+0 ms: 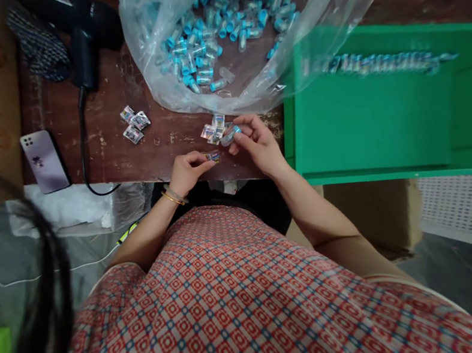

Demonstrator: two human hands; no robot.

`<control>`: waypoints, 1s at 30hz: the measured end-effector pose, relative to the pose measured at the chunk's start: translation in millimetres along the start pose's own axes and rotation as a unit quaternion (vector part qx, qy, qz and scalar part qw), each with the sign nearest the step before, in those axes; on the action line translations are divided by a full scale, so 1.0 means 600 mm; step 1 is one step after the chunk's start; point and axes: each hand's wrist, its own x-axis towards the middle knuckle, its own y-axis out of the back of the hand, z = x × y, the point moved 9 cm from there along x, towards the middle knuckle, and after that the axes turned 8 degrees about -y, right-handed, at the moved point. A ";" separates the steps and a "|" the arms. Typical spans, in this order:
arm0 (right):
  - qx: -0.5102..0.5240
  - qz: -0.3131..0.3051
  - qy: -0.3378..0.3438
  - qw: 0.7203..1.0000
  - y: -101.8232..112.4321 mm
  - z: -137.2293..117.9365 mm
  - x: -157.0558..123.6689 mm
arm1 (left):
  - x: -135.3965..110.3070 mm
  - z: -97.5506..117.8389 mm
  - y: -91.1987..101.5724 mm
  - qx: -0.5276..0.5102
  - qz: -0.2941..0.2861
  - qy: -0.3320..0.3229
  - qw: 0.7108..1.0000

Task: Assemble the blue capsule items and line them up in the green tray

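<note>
Two hands at the near edge of a table. The left hand pinches a packet between thumb and fingers; the right hand grips a vial with a blue cap, held tilted just to the far right of that packet. Beside the vial lies a near pile of similar packets; a second, left pile lies apart from it. The chief risk is a drop: both grips are fingertip holds on small, slick-looking pieces, and with the table's edge so close, a slip could carry either one down to the lap or floor. The right fingers, just beside the near pile, could also scatter it if the hand swung low. On the far side, the bag, full of capped vials, has a loose, filmy rim that could snag a knuckle and pull vials out; its right part drapes over the corner of the tray. The tray's left wall stands near the right wrist and limits low sideways movement. Inside, a row of pieces lies along the far side, leaving open floor nearer. The widest open wood lies between the two piles; farther left, the cord of the blower bounds it, running over the near edge.
</note>
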 end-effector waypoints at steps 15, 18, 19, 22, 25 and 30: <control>-0.167 -0.030 0.071 0.983 -0.026 -0.047 -0.024 | -0.004 -0.006 -0.017 -0.018 -0.065 0.034 0.997; -0.175 -0.062 0.058 0.981 -0.038 -0.040 -0.025 | -0.006 -0.001 -0.025 -0.051 -0.090 0.048 0.993; -0.172 -0.067 0.047 0.982 -0.038 -0.035 -0.025 | -0.007 0.000 -0.029 -0.062 -0.103 0.054 0.991; -0.151 -0.080 0.019 0.985 -0.036 -0.023 -0.025 | -0.009 0.001 -0.037 -0.084 -0.132 0.058 0.986; -0.148 -0.085 0.024 0.985 -0.036 -0.023 -0.026 | -0.007 0.003 -0.037 -0.080 -0.121 0.036 0.989; -0.221 -0.016 0.060 0.973 -0.025 -0.036 -0.030 | -0.012 0.000 -0.046 -0.108 -0.087 0.032 0.990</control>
